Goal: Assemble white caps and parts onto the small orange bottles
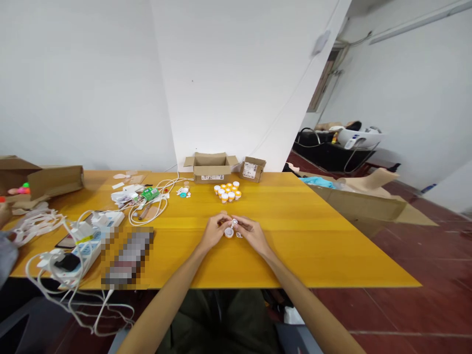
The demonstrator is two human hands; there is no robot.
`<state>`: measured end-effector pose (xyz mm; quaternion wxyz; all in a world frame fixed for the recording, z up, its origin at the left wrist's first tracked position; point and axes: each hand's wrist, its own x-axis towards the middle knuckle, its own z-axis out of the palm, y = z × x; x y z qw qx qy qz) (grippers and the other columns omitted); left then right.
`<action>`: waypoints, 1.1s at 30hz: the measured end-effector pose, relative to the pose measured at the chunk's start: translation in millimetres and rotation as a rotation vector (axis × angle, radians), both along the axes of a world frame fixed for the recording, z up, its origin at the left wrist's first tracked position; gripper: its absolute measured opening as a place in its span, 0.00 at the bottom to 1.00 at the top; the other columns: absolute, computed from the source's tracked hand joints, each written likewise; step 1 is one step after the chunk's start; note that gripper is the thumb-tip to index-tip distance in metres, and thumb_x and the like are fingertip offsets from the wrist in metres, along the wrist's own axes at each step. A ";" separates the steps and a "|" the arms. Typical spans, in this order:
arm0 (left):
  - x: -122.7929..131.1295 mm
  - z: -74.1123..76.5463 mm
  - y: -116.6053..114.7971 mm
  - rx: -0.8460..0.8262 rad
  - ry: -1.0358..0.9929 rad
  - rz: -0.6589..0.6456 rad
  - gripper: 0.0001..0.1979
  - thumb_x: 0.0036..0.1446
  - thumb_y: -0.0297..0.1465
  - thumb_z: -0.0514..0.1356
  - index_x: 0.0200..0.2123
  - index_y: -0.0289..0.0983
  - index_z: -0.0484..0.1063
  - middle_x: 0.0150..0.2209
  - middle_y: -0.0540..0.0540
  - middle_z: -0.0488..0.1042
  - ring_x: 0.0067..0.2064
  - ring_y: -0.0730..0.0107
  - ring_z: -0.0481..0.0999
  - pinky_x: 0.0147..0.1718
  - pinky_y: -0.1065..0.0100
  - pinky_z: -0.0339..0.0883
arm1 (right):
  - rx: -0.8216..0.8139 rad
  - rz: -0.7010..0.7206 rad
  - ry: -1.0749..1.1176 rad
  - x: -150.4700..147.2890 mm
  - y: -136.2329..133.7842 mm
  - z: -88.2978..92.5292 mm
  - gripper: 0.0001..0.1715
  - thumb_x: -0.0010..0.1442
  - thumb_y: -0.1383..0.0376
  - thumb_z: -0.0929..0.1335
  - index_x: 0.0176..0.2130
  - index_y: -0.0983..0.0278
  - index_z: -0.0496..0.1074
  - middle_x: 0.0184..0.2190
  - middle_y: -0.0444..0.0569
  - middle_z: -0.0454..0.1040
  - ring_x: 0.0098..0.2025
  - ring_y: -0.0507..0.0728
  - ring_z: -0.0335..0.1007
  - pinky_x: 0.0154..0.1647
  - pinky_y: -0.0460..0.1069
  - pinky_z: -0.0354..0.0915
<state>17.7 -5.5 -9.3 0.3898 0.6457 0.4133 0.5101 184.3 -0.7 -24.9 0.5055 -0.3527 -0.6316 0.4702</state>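
Close together over the middle of the table, my left hand [214, 230] and my right hand [253, 233] pinch a small white part with holes [234, 222] between them. Its exact kind is too small to make out. Just below the fingers stands a small round whitish cup [229, 233], near my left fingertips. Another small white piece [239, 235] lies on the table under my right hand. Beyond the hands is a cluster of several small orange jars with white lids [231, 196].
An open cardboard box [211, 176] and a smaller box [252, 168] stand at the back. White cables [162, 199], a power strip [86, 250] and a blurred-out phone-like object [129, 258] lie left. At the far left edge is another person's hand [4, 214].
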 end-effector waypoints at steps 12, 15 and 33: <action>-1.5 -0.2 3.2 -0.062 -0.125 -0.071 0.04 0.49 0.32 0.66 0.28 0.37 0.78 0.28 0.49 0.77 0.30 0.69 0.74 0.34 0.68 0.69 | -0.037 -0.033 0.056 -1.3 3.3 -1.0 0.25 0.47 0.49 0.77 0.42 0.58 0.82 0.45 0.51 0.82 0.48 0.65 0.78 0.54 0.63 0.71; -1.6 -0.1 3.7 -0.062 -0.153 -0.078 0.04 0.48 0.31 0.67 0.27 0.37 0.77 0.27 0.49 0.77 0.30 0.70 0.75 0.34 0.68 0.69 | -0.009 -0.035 0.035 -1.0 3.4 0.4 0.24 0.48 0.49 0.76 0.42 0.59 0.82 0.45 0.51 0.82 0.48 0.65 0.78 0.54 0.62 0.71; -1.7 -2.6 6.4 -0.075 -0.191 -0.075 0.10 0.44 0.34 0.71 0.25 0.36 0.76 0.25 0.50 0.76 0.29 0.71 0.73 0.34 0.68 0.68 | 0.017 -0.040 0.047 -4.5 2.2 4.5 0.20 0.47 0.52 0.76 0.39 0.58 0.82 0.42 0.49 0.83 0.45 0.64 0.79 0.50 0.59 0.72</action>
